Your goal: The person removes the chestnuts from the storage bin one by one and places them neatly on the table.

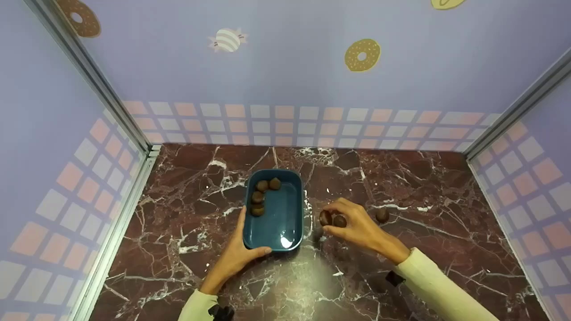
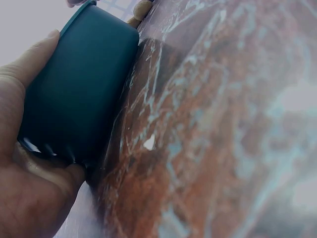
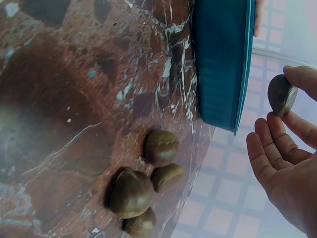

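A teal rectangular dish (image 1: 279, 223) stands on the marble surface, with several brown chestnuts (image 1: 258, 197) in a bent row along its left and far sides. My left hand (image 1: 241, 247) grips the dish's near left corner, thumb over the near rim and fingers along the left side. Right of the dish, my right hand (image 1: 357, 225) pinches one chestnut (image 3: 282, 95) between thumb and fingertips, above the surface. Beneath and beside that hand lie several loose chestnuts (image 3: 132, 193), partly hidden by it in the head view; one chestnut (image 1: 382, 215) shows past its far side.
The dark red marble tabletop (image 1: 200, 267) has white veins. A lilac wall with pink and white squares (image 1: 285, 125) stands along the back, and similar panels rise at left and right. Metal rails (image 1: 116, 236) run along the side edges.
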{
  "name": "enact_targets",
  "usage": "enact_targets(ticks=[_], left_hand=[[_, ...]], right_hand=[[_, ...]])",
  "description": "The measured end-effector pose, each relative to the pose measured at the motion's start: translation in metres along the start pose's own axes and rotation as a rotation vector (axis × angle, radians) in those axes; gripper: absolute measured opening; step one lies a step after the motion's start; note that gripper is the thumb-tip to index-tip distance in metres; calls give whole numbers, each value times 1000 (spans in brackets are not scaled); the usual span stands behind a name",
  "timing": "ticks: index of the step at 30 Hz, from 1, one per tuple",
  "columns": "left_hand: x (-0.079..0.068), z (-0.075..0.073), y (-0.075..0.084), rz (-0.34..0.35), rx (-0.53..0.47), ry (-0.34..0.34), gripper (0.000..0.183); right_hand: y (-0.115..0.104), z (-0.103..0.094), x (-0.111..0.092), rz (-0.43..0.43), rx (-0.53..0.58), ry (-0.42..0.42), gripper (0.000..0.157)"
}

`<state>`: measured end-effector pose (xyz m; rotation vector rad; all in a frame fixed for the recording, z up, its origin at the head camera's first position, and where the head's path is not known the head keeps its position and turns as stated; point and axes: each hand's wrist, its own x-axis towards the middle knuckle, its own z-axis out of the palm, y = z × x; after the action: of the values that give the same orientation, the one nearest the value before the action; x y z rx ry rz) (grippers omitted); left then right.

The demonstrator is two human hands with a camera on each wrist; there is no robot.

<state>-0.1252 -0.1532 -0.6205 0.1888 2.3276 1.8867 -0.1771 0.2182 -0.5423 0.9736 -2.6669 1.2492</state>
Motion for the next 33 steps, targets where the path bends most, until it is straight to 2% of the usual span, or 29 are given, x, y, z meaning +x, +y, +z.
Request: enact_targets(ticks=[18, 24, 28, 33], left_hand=[[0, 1, 0, 4, 3, 12, 141], [1, 0, 0, 3, 16, 17, 140], [1, 0, -1, 7, -3, 4, 139], [0, 0, -1, 10, -29, -10, 141]], right_hand=[[20, -13, -23, 59, -17, 103, 49], [28, -15, -34, 80, 18, 125, 45], [36, -16, -40, 72, -19, 156, 42], [41, -17, -49, 111, -37, 172, 42]])
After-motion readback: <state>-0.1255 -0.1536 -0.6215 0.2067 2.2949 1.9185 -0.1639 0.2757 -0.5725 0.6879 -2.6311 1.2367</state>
